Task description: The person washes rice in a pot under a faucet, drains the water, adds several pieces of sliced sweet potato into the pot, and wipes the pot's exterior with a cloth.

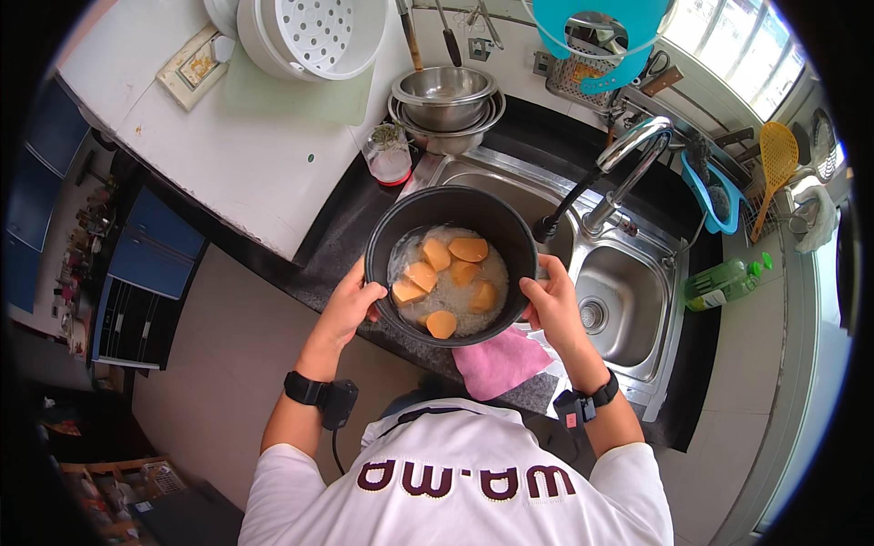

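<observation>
Between my hands is a dark, round rice cooker inner pot [450, 199]. White rice [456, 290] in water lies at its bottom, with several cut orange chunks [437, 254], which look like sweet potato, resting among the grains. My left hand [348, 304] grips the rim on the left, thumb on top and fingers underneath. On the right side of the rim my right hand [554, 297] holds on in the same way. The pot is over the front edge of the sink and counter, above a pink cloth [502, 365].
A double-bowl steel sink [625, 273] with a chrome faucet [625, 160] lies beyond and right. Stacked metal bowls [447, 102], a glass jar [387, 155] and white steamer baskets [311, 41] stand at the back. A green detergent bottle [724, 283] is at the right.
</observation>
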`<state>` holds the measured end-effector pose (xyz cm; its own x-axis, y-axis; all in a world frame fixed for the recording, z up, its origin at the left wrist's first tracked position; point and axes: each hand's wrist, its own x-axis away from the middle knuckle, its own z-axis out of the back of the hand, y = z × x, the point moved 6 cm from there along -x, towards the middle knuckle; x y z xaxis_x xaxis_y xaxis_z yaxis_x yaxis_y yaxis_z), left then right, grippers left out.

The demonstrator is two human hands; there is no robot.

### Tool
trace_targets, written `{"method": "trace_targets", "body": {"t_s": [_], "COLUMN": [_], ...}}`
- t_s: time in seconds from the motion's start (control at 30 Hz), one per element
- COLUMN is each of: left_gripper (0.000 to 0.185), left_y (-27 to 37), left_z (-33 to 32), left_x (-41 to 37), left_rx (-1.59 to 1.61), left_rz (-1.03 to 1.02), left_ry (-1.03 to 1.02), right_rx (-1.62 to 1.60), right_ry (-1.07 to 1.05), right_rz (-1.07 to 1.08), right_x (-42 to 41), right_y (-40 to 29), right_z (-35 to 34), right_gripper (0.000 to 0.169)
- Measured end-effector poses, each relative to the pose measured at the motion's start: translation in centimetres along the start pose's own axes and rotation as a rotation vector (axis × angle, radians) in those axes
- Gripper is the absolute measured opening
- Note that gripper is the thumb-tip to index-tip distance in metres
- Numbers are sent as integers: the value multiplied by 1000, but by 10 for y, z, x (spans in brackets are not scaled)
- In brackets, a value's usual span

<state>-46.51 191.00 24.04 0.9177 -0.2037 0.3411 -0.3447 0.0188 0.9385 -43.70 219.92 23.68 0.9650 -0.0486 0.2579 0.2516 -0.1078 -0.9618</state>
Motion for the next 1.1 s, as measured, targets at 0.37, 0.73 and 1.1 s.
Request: {"method": "trace_targets", "body": {"t_s": [0.37, 0.73, 1.1], "left_gripper": [68, 71, 71], "left_y": [2, -36, -101], "left_z": [10, -32, -47], "left_x": [26, 41, 38], "left_rx": [-25, 14, -72], "left_rz": [50, 99, 185], "left_ry": [-17, -301, -427], "right_rx": [42, 184, 312], "right_ry": [-49, -37, 99], "right_rz": [-79, -210, -130], "right_x": [38, 95, 104], "right_y": [5, 22, 69], "right_z": [-14, 30, 66], "right_gripper": [36, 40, 23]}}
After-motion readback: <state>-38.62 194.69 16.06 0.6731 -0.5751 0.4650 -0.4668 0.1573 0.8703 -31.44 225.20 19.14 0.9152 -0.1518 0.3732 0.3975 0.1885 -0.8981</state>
